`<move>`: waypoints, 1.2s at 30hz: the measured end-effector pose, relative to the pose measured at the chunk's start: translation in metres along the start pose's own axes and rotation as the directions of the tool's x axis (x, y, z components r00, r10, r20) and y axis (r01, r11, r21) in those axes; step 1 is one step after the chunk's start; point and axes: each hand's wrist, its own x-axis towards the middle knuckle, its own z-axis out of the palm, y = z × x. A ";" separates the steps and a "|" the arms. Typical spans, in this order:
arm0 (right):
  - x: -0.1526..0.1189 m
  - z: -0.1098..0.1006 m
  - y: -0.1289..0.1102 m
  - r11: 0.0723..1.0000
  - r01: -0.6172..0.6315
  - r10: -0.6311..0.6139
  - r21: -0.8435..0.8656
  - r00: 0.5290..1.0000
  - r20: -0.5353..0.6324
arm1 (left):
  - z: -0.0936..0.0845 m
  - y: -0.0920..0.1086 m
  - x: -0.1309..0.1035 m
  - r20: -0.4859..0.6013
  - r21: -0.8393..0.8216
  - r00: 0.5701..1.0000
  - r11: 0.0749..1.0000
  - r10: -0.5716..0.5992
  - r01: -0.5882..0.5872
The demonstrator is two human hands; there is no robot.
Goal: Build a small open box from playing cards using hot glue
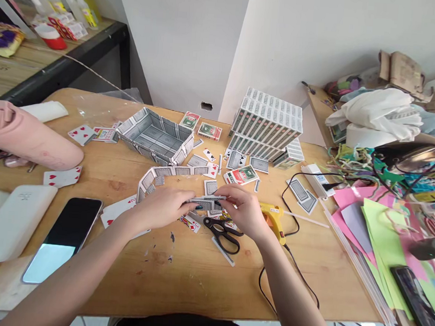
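My left hand (pixel 165 206) and my right hand (pixel 242 207) are closed on opposite ends of a folded grey-backed playing card (pixel 205 200), held just above the table. Its exact shape is partly covered by my fingers. Behind my left hand curves a standing strip of joined card pieces (pixel 171 170). Black-handled scissors (pixel 228 239) lie below my right hand, over some cut cards. A yellow glue gun (pixel 275 220) rests just right of that hand, partly hidden by it. Farther back sits an open box built from cards (pixel 155 135).
Stacked card packs (pixel 266 119) stand at the back right, with a loose pack (pixel 241 175) in front. To the left are a phone (pixel 64 236), a power bank (pixel 13 222) and a pink bottle (pixel 31 136). The glue gun's cord (pixel 302 272) runs across the right side. Coloured paper (pixel 384 246) lies far right.
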 end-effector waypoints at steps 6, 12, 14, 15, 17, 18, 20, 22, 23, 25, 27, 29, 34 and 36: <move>-0.009 0.006 0.012 0.996 0.014 -0.011 -0.088 1.000 0.028 | 0.010 0.004 -0.001 -0.014 0.099 1.000 0.995 0.008 -0.007; -0.021 0.023 0.029 0.990 0.071 -0.070 -0.123 0.997 0.020 | 0.037 0.002 -0.003 -0.103 0.142 0.983 0.980 0.153 -0.138; -0.024 0.027 0.031 0.990 0.073 -0.072 -0.124 0.997 0.013 | 0.045 0.002 -0.004 -0.142 0.127 0.977 0.982 0.159 -0.141; -0.025 0.028 0.032 0.989 0.068 -0.067 -0.131 0.998 0.007 | 0.048 0.003 -0.004 -0.161 0.119 0.975 0.984 0.152 -0.134; -0.027 0.029 0.034 0.986 0.044 -0.046 -0.161 0.999 -0.009 | 0.055 0.004 -0.005 -0.206 0.109 0.970 0.988 0.132 -0.111; -0.028 0.029 0.035 0.982 0.034 -0.038 -0.184 0.999 -0.017 | 0.057 0.004 -0.006 -0.234 0.107 0.965 0.990 0.120 -0.097; -0.030 0.030 0.036 0.971 0.031 -0.038 -0.238 0.999 -0.027 | 0.062 0.005 -0.007 -0.282 0.104 0.953 0.991 0.109 -0.083; -0.032 0.032 0.038 0.957 0.053 -0.061 -0.285 0.998 -0.019 | 0.065 0.005 -0.007 -0.310 0.102 0.944 0.991 0.113 -0.085; -0.033 0.033 0.039 0.950 0.067 -0.076 -0.304 0.997 -0.016 | 0.066 0.005 -0.007 -0.319 0.103 0.941 0.991 0.117 -0.088; -0.035 0.035 0.041 0.937 0.088 -0.100 -0.337 0.995 -0.018 | 0.068 0.005 -0.007 -0.333 0.102 0.934 0.990 0.125 -0.096; -0.036 0.037 0.042 0.926 0.099 -0.115 -0.364 0.993 -0.022 | 0.070 0.004 -0.007 -0.351 0.096 0.927 0.990 0.133 -0.105; -0.038 0.039 0.043 0.915 0.106 -0.124 -0.389 0.992 -0.023 | 0.071 0.003 -0.006 -0.364 0.086 0.921 0.989 0.141 -0.117; -0.038 0.040 0.043 0.890 0.123 -0.143 -0.440 0.990 -0.014 | 0.073 0.000 -0.004 -0.378 0.086 0.914 0.989 0.147 -0.124; -0.037 0.041 0.043 0.882 0.130 -0.151 -0.454 0.989 -0.010 | 0.074 0.000 -0.004 -0.379 0.084 0.913 0.988 0.149 -0.127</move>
